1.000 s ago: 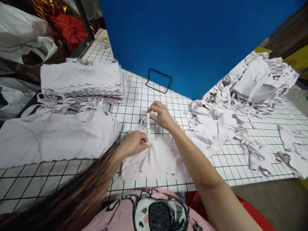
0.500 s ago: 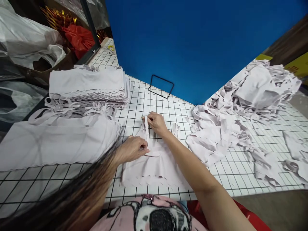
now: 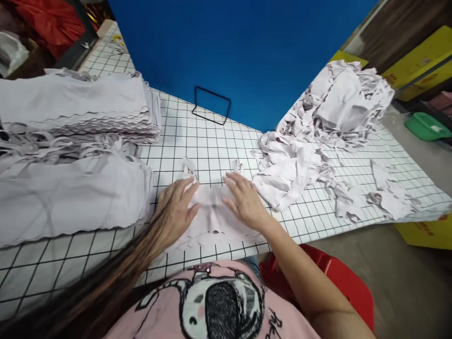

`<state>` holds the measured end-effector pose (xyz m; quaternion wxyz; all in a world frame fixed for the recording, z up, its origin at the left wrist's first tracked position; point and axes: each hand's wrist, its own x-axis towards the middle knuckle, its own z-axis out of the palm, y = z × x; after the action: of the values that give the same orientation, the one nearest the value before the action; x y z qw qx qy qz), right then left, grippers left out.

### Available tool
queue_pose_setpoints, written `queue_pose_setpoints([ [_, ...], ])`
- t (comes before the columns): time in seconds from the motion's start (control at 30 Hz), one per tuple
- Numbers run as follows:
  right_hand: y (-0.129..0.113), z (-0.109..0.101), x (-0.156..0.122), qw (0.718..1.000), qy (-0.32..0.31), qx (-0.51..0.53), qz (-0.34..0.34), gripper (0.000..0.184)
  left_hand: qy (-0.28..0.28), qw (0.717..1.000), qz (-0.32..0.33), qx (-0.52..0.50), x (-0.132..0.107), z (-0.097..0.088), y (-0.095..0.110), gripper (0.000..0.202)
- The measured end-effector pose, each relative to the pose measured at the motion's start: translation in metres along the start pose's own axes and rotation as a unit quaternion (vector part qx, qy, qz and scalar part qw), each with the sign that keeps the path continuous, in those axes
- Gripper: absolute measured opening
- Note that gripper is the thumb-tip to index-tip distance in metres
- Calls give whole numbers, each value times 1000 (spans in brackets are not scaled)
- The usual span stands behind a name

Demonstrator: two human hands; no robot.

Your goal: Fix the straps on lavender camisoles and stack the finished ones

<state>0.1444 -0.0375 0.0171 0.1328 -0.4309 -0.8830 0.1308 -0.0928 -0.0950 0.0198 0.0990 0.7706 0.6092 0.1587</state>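
Note:
A small pale lilac garment (image 3: pixel 213 212) with thin straps and a scalloped hem lies flat on the white gridded table (image 3: pixel 197 141) right in front of me. My left hand (image 3: pixel 176 209) rests flat on its left side, fingers stretched out. My right hand (image 3: pixel 245 200) lies flat on its right side, fingers spread. Neither hand holds anything. The two straps stick out beyond my fingertips.
Two neat stacks of the same garments (image 3: pixel 70 188) fill the left of the table. A loose heap of the pale fabric pieces (image 3: pixel 318 127) covers the right. A black wire stand (image 3: pixel 211 104) sits at the far edge, a red stool (image 3: pixel 335 278) beside me.
Both hands have let go of the strap they pinched and now press flat on the garment. My view has swung to the right and down.

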Motion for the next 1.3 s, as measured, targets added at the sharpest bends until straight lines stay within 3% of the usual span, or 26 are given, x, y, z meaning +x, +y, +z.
queue_pose_setpoints([
  [0.13,14,16,-57,997,-58,-46,14,56,-57,995,73,19,-20,18,-10,54],
  [0.23,29,14,-64,997,-52,-43,30,55,-49,994,91,32,-20,25,-27,64],
  [0.33,41,2,-62,999,-6,-37,27,53,-29,995,95,25,-12,31,-41,77],
  [0.5,63,-23,-87,977,132,-63,154,49,-14,998,50,41,13,32,-50,74],
  [0.57,75,-30,-104,973,120,-64,185,54,-20,997,16,70,26,27,-51,65],
  [0.63,87,-36,-119,973,97,-56,203,42,-20,996,-5,90,39,21,-48,60],
  [0.73,98,-48,-127,969,122,-27,215,11,1,998,-5,68,52,9,-30,55],
  [0.8,96,-64,-118,963,165,36,210,13,-13,1000,9,3,57,-1,-4,51],
  [0.87,84,-87,-97,955,197,114,190,19,-71,992,30,-98,64,-11,33,51],
  [0.93,66,-113,-69,955,207,154,145,21,-110,970,60,-208,76,-20,75,59],
  [1.0,46,-136,-38,965,186,163,86,20,-91,939,85,-321,92,-28,111,69],
  [1.07,29,-154,-13,972,150,176,35,19,-80,904,99,-409,110,-35,133,58],
  [1.2,23,-175,10,971,104,214,4,24,-114,828,71,-545,131,-53,134,34],
  [1.3,34,-180,8,967,-18,254,9,31,-177,774,43,-606,130,-70,117,29],
])
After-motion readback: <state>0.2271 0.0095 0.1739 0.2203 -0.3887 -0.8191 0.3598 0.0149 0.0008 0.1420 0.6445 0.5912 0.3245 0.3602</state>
